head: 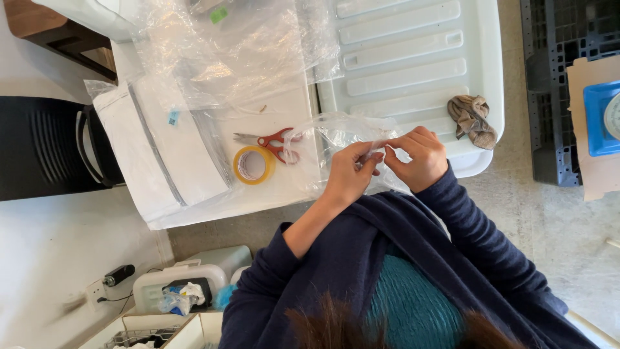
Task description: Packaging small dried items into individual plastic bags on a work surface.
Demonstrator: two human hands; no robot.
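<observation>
My left hand (351, 173) and my right hand (421, 157) meet over the front edge of a white table (284, 110). Both pinch the edge of a thin clear plastic bag (336, 132) between thumb and fingers, and the fingertips almost touch. The bag lies crumpled on the table and stretches left from my hands. Just to its left lie red-handled scissors (274, 142) and a roll of yellow tape (253, 165), both untouched.
A stack of flat white packs (161, 148) sits on the table's left part, with loose clear plastic sheets (226, 52) behind. A white ribbed tray (413, 52) holds a crumpled brown rag (473, 119). A black pallet (562, 64) and a blue scale (600, 116) stand at right.
</observation>
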